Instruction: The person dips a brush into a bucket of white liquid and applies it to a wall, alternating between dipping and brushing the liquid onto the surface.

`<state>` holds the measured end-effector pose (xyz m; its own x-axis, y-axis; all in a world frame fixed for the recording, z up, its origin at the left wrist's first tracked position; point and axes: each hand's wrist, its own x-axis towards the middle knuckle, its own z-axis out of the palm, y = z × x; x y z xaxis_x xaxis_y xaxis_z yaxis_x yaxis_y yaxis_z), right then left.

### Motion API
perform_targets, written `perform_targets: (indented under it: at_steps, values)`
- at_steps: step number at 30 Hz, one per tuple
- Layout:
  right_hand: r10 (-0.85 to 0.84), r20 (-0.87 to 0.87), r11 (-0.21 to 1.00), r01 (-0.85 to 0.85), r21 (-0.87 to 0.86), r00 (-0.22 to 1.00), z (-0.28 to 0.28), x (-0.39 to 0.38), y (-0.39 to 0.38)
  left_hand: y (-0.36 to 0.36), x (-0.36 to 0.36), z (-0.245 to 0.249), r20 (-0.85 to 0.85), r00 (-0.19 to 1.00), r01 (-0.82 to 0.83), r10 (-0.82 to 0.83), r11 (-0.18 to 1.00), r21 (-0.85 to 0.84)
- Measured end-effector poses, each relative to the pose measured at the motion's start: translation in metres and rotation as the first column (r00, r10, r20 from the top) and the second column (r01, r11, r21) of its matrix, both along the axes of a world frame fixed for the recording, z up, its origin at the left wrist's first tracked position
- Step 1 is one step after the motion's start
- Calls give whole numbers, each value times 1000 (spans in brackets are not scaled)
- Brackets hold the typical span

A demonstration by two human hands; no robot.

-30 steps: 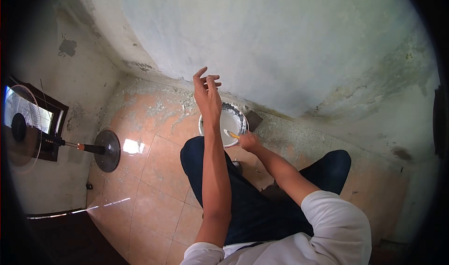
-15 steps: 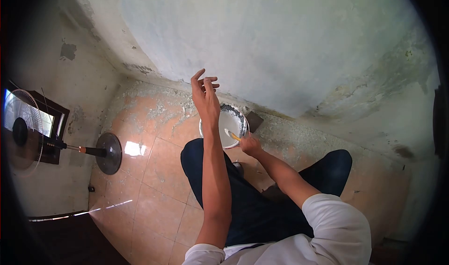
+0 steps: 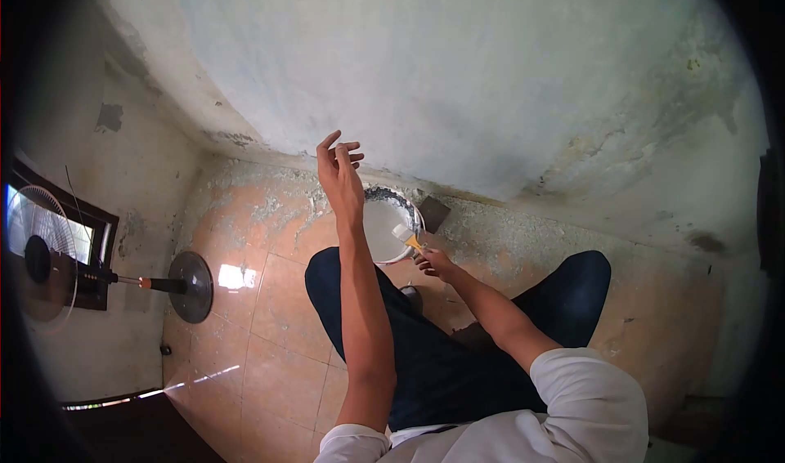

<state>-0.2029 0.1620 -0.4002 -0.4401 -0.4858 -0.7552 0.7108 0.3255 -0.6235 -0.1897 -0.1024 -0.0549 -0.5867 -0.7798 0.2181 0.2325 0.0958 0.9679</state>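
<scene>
Brush [image 3: 404,234], one, flat, pale-bristled, yellow-handled: held by the handle in the right hand [image 3: 437,264], whose fingers are closed around it, bristles angled up over the near right part of the bucket [image 3: 391,262]. Whether the bristles are loaded cannot be told.

Left hand, one [image 3: 341,178]: raised beyond the bucket, fingers parted and loosely bent; nothing is seen to be held. Whether the wall [image 3: 441,71] is touched by it cannot be told.

Bucket contents: a pale material [image 3: 379,224], not used up; the inner side is marked with dark and white residue.

Wall, condition mixed: a broad pale blue-green area is shown fairly even, and may be judged the more finished part. Stained, roughened patches [image 3: 593,154] are seen toward the right — apparently unresolved. A dark grey patch [image 3: 109,117] is borne by the side wall [image 3: 155,165].

Floor [image 3: 282,312], tiled: pale debris [image 3: 266,205] is scattered along the wall foot, not cleared. Overall, the work is judged incomplete — its exact extent cannot be fixed.
</scene>
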Motion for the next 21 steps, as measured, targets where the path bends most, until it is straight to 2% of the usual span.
perform_targets:
  at_steps: [1, 3, 4, 6, 7, 9, 11, 13, 14, 15, 17, 18, 21]
  values:
    - [-12, -5, 1000, 12, -5, 1000, 13, 1, 5, 1, -1, -1, 4, 1000, 7, -7, 1000, -8]
    - [-113, 128, 971, 137, -194, 985, 42, 3, 15, 5, -5, -4, -19, 1000, 11, -10, 1000, 6]
    - [-124, 119, 968, 147, -202, 985, 62, 5, 19, 6, -5, -5, -7, 1000, 16, -16, 1000, -4]
    - [-186, 188, 895, 245, -372, 964, 98, 7, 26, 9, -8, -10, -2, 1000, 28, -28, 999, -33]
    - [-199, 173, 889, 252, -382, 965, 102, 2, 30, 12, -9, -13, -19, 999, 42, -43, 998, -41]
    - [-160, 195, 756, 247, -606, 968, 113, -15, 37, 17, -12, -17, 27, 997, 69, -67, 995, -72]
    - [-245, 130, 752, 273, -600, 961, 166, -30, 47, 24, -20, -21, 21, 995, 97, -95, 992, -81]
    - [-325, -9, 753, 253, -607, 946, 208, -55, 67, 38, -26, -21, 13, 992, 127, -127, 989, -79]
    - [-369, -141, 738, 197, -645, 919, 239, -66, 79, 47, -32, -19, -1, 990, 141, -142, 987, -81]
    - [-394, -177, 734, 193, -651, 902, 277, -77, 98, 57, -39, -16, -20, 987, 157, -159, 984, -84]
    - [-458, -403, 752, 104, -650, 793, 361, -97, 137, 79, -51, -13, -73, 975, 208, -211, 977, -55]
    - [-484, -438, 749, 100, -655, 757, 403, -106, 158, 89, -57, -15, -82, 969, 231, -235, 972, -48]
    - [-529, -736, 836, 111, -537, 423, 536, -118, 225, 120, -79, -42, -115, 946, 300, -302, 953, -39]
